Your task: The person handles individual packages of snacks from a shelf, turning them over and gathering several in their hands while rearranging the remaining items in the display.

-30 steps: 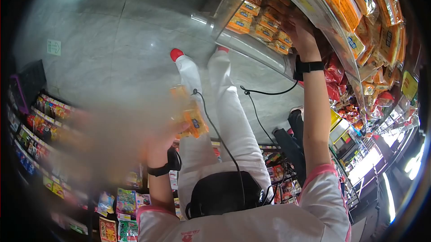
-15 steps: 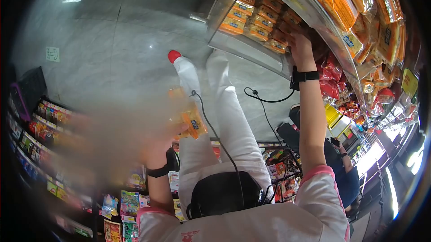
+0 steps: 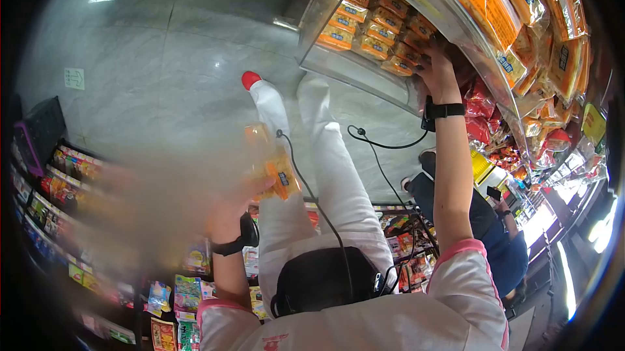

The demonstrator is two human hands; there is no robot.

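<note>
Orange-and-clear snack packets (image 3: 281, 178) are held in my left hand (image 3: 237, 204), whose fingers are partly hidden by a large blur. My right hand (image 3: 437, 72) reaches into a clear plastic bin (image 3: 358, 79), its fingers at the right end of rows of small orange-wrapped packets (image 3: 376, 47). The fingertips are in shadow among the packets, so whether they grip one is unclear. Black straps with cables are on both wrists.
Another clear bin (image 3: 449, 9) heaped with larger orange packets stands at upper right, red packets (image 3: 478, 113) below it. Shelves of colourful snacks (image 3: 65, 188) line the lower left. A person in dark clothes (image 3: 504, 247) holds a phone at the right. Cables hang over my legs.
The person at the right has shifted, and their phone and arm show more. My right hand has moved only slightly among the packets. My left hand still holds its packets.
</note>
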